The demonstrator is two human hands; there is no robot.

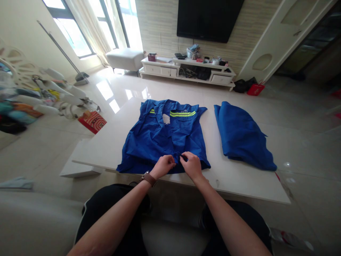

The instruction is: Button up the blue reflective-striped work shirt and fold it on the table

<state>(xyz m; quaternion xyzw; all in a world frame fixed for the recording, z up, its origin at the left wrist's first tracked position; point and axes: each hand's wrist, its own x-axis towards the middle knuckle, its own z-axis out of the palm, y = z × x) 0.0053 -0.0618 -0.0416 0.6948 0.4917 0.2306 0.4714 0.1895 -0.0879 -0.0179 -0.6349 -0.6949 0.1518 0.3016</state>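
Observation:
A blue work shirt (149, 138) with yellow-green stripes across the chest lies front up on the white table, its collar pointing away from me. At its lower hem, near the table's front edge, both my hands pinch the fabric of the front opening. My left hand (166, 164), with a brown-strapped watch at the wrist, has its fingers closed on the left side of the hem. Just beside it, my right hand (191, 163) grips the other side, thumb and forefinger together. The small part between the fingertips is too fine to make out.
A folded blue garment (241, 137) lies on the right of the white table (98, 145). Beyond stand a low white TV cabinet (162, 71) and a grey ottoman (125, 58). A red patterned bag (93, 121) is on the left. My knees are under the front edge.

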